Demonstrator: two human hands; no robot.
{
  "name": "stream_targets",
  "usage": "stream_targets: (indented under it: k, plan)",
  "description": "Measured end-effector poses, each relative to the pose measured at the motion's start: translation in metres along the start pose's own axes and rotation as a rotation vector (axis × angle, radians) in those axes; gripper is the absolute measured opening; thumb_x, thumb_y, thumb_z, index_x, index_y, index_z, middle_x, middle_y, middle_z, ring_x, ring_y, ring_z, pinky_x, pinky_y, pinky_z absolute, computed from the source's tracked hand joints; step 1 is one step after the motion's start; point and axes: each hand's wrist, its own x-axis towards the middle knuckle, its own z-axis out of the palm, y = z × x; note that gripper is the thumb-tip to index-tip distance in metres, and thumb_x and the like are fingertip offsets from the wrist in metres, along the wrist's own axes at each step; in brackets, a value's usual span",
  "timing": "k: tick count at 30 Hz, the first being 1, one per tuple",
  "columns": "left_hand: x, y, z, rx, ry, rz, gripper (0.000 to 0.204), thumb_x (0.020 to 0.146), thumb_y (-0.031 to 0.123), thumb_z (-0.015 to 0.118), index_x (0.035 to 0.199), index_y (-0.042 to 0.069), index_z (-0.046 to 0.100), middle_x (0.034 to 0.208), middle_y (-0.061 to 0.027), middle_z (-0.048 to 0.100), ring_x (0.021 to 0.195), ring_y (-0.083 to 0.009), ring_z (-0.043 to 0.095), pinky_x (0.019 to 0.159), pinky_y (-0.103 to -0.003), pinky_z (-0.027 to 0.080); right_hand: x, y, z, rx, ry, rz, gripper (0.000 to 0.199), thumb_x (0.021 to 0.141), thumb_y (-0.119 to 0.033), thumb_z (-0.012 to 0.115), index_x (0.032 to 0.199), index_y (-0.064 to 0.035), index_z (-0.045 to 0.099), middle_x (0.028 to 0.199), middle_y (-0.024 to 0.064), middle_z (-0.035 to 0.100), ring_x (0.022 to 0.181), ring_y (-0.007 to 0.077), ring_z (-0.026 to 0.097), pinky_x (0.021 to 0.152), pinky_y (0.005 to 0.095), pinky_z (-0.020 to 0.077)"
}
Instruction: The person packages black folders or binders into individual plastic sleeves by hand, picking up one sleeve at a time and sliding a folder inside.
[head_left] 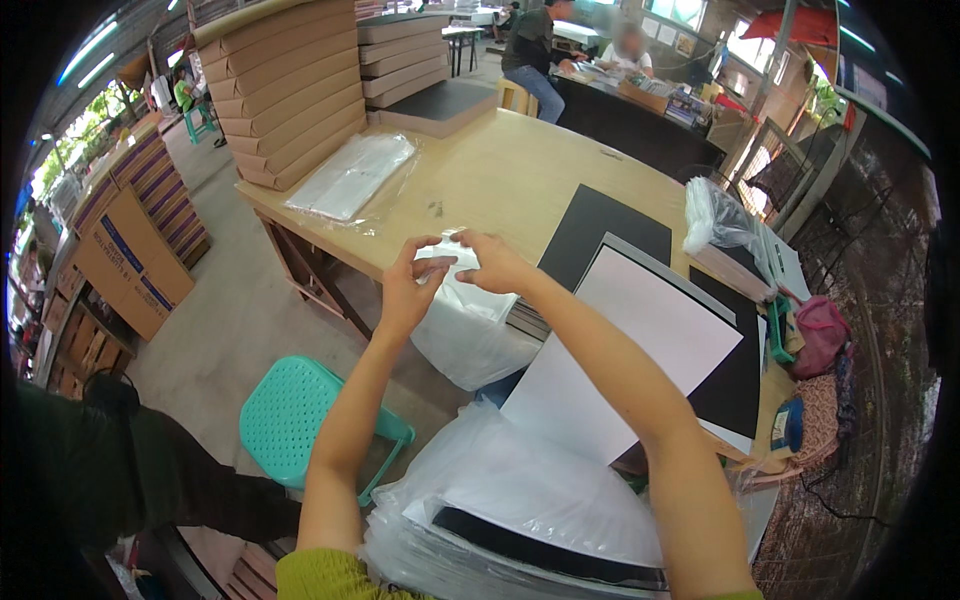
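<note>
Nearest the lower edge, a heap of clear plastic bags is lying with a black sheet showing through it, and a white sheet is leaning from the heap up onto the wooden table. Left of the table, on the floor, a teal stool is standing.

Over the table's near edge, the left hand and the right hand are both pinching the top of a clear plastic bag, fingers closed on its rim; the bag is hanging down from them, thin, see-through and slightly milky (it looks limp and wrinkled).

On the table, right of the hands, black boards are lying flat, with a bunched clear bag beyond them. Farther along the table, a flat pack of clear bags is resting beside a tall stack of flat brown boxes. Left of the table, brown cartons with blue stripes are standing on the floor.
</note>
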Motion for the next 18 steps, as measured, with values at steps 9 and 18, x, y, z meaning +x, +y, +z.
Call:
stream_targets:
  k: [9,18]
  plan:
    - [-0.004,-0.003,0.004,-0.024,0.064,-0.248,0.038,0.076,0.007,0.075,0.109,-0.001,0.056,0.075,-0.0049,0.067,0.071,-0.0091,0.062,0.069,-0.022,0.048,-0.014,0.002,-0.008,0.142,0.323,0.064,0.002,0.073,-0.002,0.065,0.075,-0.0022,0.065,0.072,0.0119,0.066,0.07,0.0247,0.063,0.066,0.0328,0.0493]
    - [0.012,-0.033,0.022,-0.623,-1.093,-0.488,0.043,0.094,0.043,0.049,0.087,0.005,0.068,0.076,-0.0045,0.059,0.073,-0.014,0.052,0.067,-0.027,0.041,-0.014,0.008,-0.031,0.171,-0.067,-0.029,0.011,0.077,-0.005,0.062,0.087,-0.0026,0.062,0.086,0.0114,0.065,0.082,0.0248,0.061,0.073,0.0348,0.0465]
